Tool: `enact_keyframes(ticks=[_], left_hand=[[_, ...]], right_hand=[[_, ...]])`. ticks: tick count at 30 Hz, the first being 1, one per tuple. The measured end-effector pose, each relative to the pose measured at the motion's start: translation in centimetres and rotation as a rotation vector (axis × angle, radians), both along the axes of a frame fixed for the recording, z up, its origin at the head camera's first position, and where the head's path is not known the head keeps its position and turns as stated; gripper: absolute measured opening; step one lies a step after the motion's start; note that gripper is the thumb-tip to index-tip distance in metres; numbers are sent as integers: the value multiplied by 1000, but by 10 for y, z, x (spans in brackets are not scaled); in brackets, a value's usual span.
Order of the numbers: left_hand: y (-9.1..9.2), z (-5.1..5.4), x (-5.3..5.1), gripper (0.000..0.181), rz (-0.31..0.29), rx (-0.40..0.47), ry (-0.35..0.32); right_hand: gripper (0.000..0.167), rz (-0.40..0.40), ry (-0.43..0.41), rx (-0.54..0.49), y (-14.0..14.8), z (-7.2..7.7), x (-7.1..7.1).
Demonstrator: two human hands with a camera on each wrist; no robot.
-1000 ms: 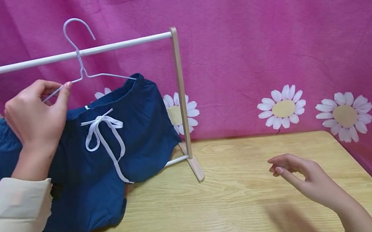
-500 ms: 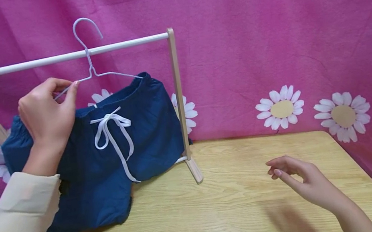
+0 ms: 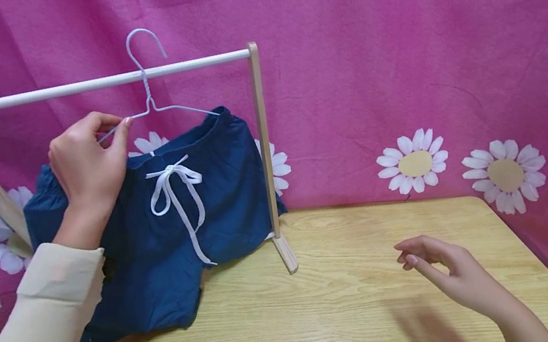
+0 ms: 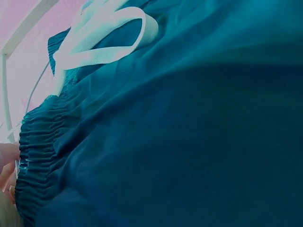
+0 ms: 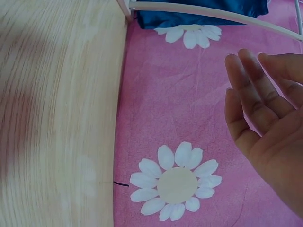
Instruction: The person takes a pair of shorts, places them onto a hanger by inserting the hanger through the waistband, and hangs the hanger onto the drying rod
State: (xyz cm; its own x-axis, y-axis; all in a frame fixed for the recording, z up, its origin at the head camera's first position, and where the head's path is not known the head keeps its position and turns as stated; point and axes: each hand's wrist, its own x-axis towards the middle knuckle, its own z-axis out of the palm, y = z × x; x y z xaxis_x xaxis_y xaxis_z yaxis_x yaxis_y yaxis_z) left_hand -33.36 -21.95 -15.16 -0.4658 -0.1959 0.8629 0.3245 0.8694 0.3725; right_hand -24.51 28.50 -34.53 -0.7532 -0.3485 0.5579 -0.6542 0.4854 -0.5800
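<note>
My left hand (image 3: 90, 164) pinches the left arm of a white wire hanger (image 3: 149, 95). From the hanger hang navy blue shorts (image 3: 226, 190) with an elastic waist and a white drawstring (image 3: 167, 179) tied in a bow. In the head view the hanger's hook stands above the rack's white bar; whether its neck touches the bar I cannot tell. The shorts fill most of the left wrist view, with my left fingertips (image 4: 8, 156) at its edge by the waistband. Away to the right, my right hand (image 3: 448, 269) hovers over the table, fingers loosely bent, holding nothing.
A small clothes rack with a white bar (image 3: 52, 92) and wooden legs (image 3: 266, 142) stands on the wooden table (image 3: 354, 302) at the left. Behind it hangs a pink cloth (image 3: 343, 64) printed with white daisies, close to the table's back edge.
My left hand has moved rightward with the hanger and shorts along the rack. The shorts' right side now reaches behind the rack's right leg. My right hand has barely moved.
</note>
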Motion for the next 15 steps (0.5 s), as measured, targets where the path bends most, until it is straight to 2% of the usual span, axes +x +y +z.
enact_keyframes(ticks=[7,15], left_hand=[[8,-3,-5,39,-27,11,-9],[12,-9,-9,40,-25,28,-6]], right_hand=[[31,-12,-24,18,5,-1,3],[31,-15,-41,28,10,-4,6]])
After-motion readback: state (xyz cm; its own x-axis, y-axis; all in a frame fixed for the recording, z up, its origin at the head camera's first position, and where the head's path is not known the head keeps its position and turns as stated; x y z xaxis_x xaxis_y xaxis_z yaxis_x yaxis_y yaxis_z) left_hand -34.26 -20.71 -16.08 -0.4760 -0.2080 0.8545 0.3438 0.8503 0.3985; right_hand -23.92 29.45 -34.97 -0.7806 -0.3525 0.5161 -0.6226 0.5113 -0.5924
